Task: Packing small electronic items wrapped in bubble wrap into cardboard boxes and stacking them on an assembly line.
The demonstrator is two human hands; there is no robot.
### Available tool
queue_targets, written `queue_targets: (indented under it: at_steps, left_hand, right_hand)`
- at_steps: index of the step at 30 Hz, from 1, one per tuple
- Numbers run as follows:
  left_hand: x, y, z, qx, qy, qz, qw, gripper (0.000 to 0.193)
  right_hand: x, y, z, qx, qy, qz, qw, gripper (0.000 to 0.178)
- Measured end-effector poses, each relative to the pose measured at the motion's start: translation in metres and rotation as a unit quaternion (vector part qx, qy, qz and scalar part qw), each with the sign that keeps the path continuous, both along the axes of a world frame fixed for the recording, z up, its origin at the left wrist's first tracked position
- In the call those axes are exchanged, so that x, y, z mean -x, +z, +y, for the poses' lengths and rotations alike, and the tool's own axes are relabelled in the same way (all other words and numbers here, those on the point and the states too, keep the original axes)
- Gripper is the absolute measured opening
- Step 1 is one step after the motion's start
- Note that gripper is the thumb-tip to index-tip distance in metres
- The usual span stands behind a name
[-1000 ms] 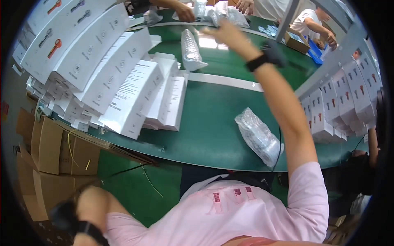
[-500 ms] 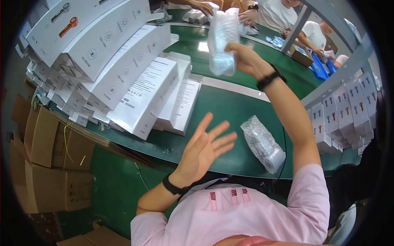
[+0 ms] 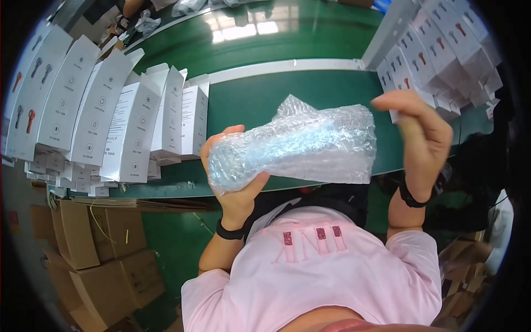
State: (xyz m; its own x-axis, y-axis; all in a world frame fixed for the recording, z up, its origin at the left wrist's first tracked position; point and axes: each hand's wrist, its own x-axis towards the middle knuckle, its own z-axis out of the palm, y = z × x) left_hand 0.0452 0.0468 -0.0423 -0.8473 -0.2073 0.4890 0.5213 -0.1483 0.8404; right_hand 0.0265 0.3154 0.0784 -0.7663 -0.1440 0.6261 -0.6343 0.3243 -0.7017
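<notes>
A clear bubble-wrapped package [image 3: 298, 146] lies sideways in front of my chest, over the near edge of the green table. Its left end is in my left hand [image 3: 241, 199], with the thumb in front and the fingers behind. What the wrap encloses is blurred, showing only as a pale bluish shape. A pointed bit of bubble wrap [image 3: 294, 105] sticks up behind it; I cannot tell whether it belongs to the same package. Just off the package's right end, my right hand [image 3: 428, 135] is raised and holds nothing, its fingers loosely bent and apart.
White printed boxes [image 3: 130, 130] stand in a row at the left, some with raised flaps. More white boxes [image 3: 437, 55] are stacked at the right beyond a grey post [image 3: 387, 41]. A pale rail [image 3: 276, 65] crosses the green table. Brown cartons [image 3: 105, 265] sit on the floor at lower left.
The bubble-wrapped package has come from the far belt, in my right hand, to my left hand near my chest. My right hand has let go. The view has turned down and right.
</notes>
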Motion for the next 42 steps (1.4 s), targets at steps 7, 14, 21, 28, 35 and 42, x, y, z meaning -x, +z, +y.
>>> queue_targets:
  at_steps: [7, 14, 21, 28, 35, 42]
  left_hand:
    - [-0.010, 0.000, 0.003, 0.008, 0.064, 0.015, 0.998, 0.089]
    - [-0.008, 0.005, 0.009, 0.027, 0.098, 0.017, 0.995, 0.091]
    - [-0.012, 0.012, -0.001, -0.130, 0.061, -0.086, 0.986, 0.085]
    - [-0.021, 0.034, 0.020, -0.360, -0.263, -0.198, 0.873, 0.044]
    - [-0.033, 0.040, 0.015, -0.213, -0.375, -0.245, 0.868, 0.052]
    - [-0.035, 0.074, -0.007, -0.096, -0.375, -0.246, 0.889, 0.075]
  right_hand:
    - [0.011, -0.018, -0.052, -0.028, 0.091, 0.061, 0.994, 0.031]
    - [0.021, -0.016, -0.074, -0.090, 0.051, 0.162, 0.981, 0.039]
    - [0.043, -0.031, -0.046, 0.259, 0.110, 0.079, 0.956, 0.057]
    - [0.055, -0.036, -0.084, 0.169, 0.276, -0.102, 0.941, 0.145]
    - [0.056, -0.005, -0.086, 0.262, 0.400, -0.275, 0.834, 0.112]
    - [0.035, 0.020, -0.099, 0.331, 0.385, -0.195, 0.839, 0.074]
